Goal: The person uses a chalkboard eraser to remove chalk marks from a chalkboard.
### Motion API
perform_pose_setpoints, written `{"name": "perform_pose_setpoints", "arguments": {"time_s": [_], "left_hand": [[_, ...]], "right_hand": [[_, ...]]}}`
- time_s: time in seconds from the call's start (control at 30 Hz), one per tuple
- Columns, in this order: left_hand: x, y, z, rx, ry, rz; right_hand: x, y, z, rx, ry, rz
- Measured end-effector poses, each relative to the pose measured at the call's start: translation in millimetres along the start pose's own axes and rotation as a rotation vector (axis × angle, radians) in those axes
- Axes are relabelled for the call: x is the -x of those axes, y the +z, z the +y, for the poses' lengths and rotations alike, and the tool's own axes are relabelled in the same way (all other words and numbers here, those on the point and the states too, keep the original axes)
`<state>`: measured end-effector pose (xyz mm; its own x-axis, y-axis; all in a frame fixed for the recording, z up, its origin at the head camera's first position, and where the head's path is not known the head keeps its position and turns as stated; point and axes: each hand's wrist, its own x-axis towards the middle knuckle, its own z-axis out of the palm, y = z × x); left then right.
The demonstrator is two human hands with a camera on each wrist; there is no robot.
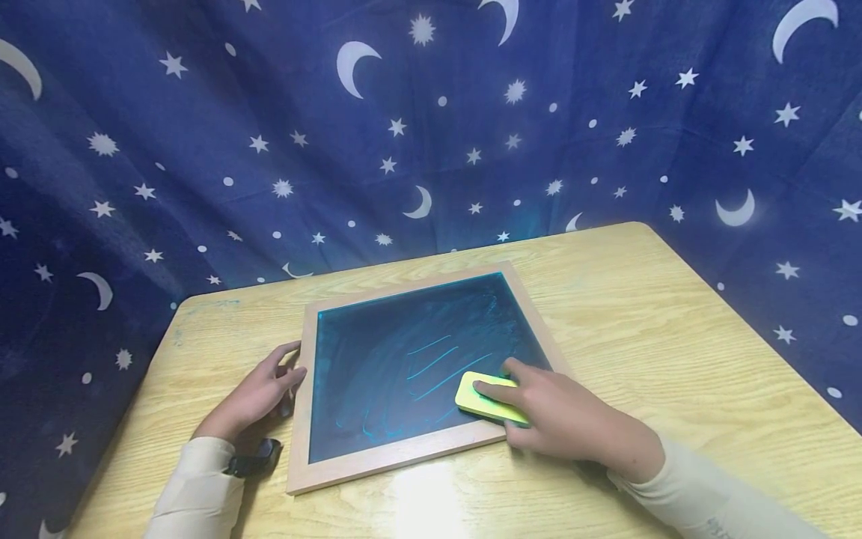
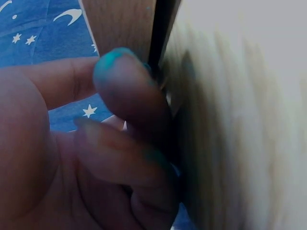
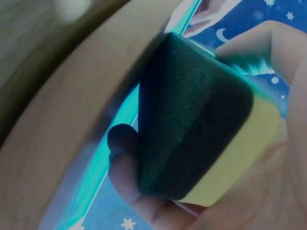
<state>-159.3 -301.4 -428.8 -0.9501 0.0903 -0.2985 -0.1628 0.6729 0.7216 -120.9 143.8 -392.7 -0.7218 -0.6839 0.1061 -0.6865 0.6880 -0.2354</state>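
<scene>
A wood-framed chalkboard (image 1: 364, 359) lies on the table, marked with thin teal chalk lines (image 1: 434, 367) and smears. Over its near right part, my right hand (image 1: 559, 412) grips a chalkboard eraser (image 1: 481, 399), the index finger laid along its yellow top. The right wrist view shows the eraser's dark felt side (image 3: 192, 124) tipped toward the camera, with thumb and fingers around its body. At the board's left side, my left hand (image 1: 259, 393) rests its fingertips against the frame (image 2: 124, 28). Its lower fingers are bent near the tabletop, with teal chalk on one fingertip (image 2: 112, 60).
The light wooden table (image 1: 606, 299) extends around the board, with teal chalk traces (image 1: 209, 308) at its far left corner. Behind it hangs a blue curtain (image 1: 458, 112) with moons and stars. A black strap (image 1: 256, 458) circles the left wrist.
</scene>
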Motion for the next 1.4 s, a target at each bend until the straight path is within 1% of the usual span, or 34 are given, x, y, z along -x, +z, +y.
{"name": "perform_pose_setpoints", "arguments": {"time_s": [0.1, 0.23, 0.33, 0.43, 0.53, 0.63, 0.77, 0.93, 1.1, 1.4], "left_hand": [[0.2, 0.4, -0.6, -0.003, -0.004, 0.001], [-0.8, -0.3, -1.0, -0.006, -0.007, 0.001], [-1.3, -0.8, -1.1, 0.001, -0.005, -0.005], [-0.8, -0.5, -0.4, 0.009, -0.002, -0.008], [-0.1, -0.5, 0.9, 0.006, 0.004, -0.006], [-0.3, -0.9, 0.9, 0.004, 0.005, -0.006], [-0.8, -1.2, -0.5, 0.006, -0.001, -0.009], [0.0, -1.3, -0.3, 0.013, -0.001, -0.011], [-0.5, -1.8, -1.2, 0.005, -0.006, -0.007], [-0.8, -3.3, 0.0, 0.009, -0.011, -0.009]], "right_hand": [[0.6, 1.0, -2.4, -0.006, 0.003, -0.001], [0.5, 1.9, -0.3, 0.000, 0.017, -0.005], [-0.4, 1.8, 4.9, 0.031, 0.028, -0.004], [-1.5, -1.1, 11.8, 0.069, 0.058, 0.002], [-2.2, -5.7, 19.5, 0.083, 0.105, 0.008], [-2.3, -11.3, 25.7, 0.073, 0.170, 0.001], [-1.4, -17.8, 30.6, 0.047, 0.268, -0.034], [0.7, -25.3, 34.6, 0.029, 0.332, -0.046], [2.4, -30.1, 35.0, 0.036, 0.329, -0.046], [4.2, -28.5, 28.9, 0.027, 0.262, -0.047]]}}
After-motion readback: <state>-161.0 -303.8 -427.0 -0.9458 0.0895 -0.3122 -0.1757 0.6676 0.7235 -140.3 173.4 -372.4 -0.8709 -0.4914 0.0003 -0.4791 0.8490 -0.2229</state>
